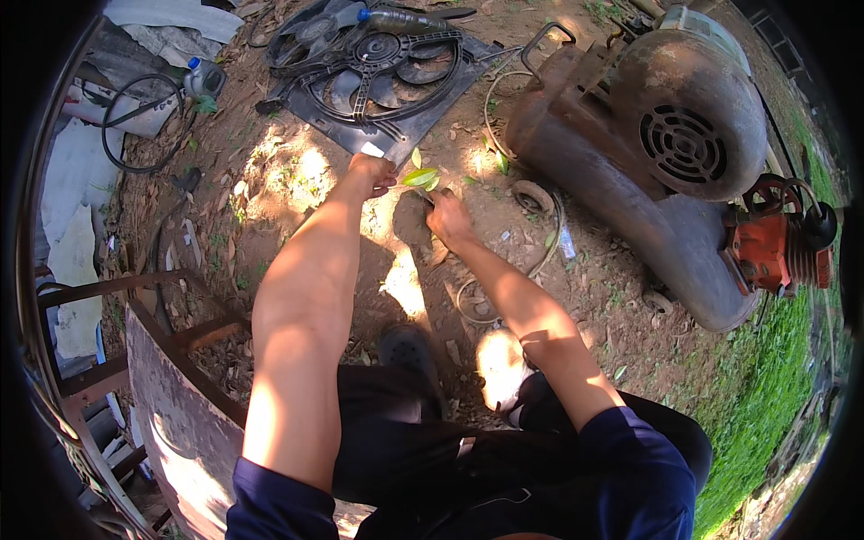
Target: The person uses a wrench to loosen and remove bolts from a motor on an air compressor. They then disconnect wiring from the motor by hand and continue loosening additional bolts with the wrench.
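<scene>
Both my arms reach forward over the dirt. My left hand (372,175) is closed, its fingers curled near the close corner of a flat grey panel. A small bright white patch (372,149) shows just beyond its knuckles; whether the hand holds it, I cannot tell. To the right, my right hand (448,218) is pinched at the base of a sprig of green leaves (420,177), which points up and left toward my left hand. On the panel lies a black radiator fan (376,49) in a round frame, with a plastic bottle (405,21) across its top.
A large rusty blower (686,135) with a red engine-like part (781,250) stands at right. A rusty metal frame (117,371) and a curved panel (180,423) are at lower left. A coil of thin hose (560,229) and a blue-capped jug (203,79) lie about.
</scene>
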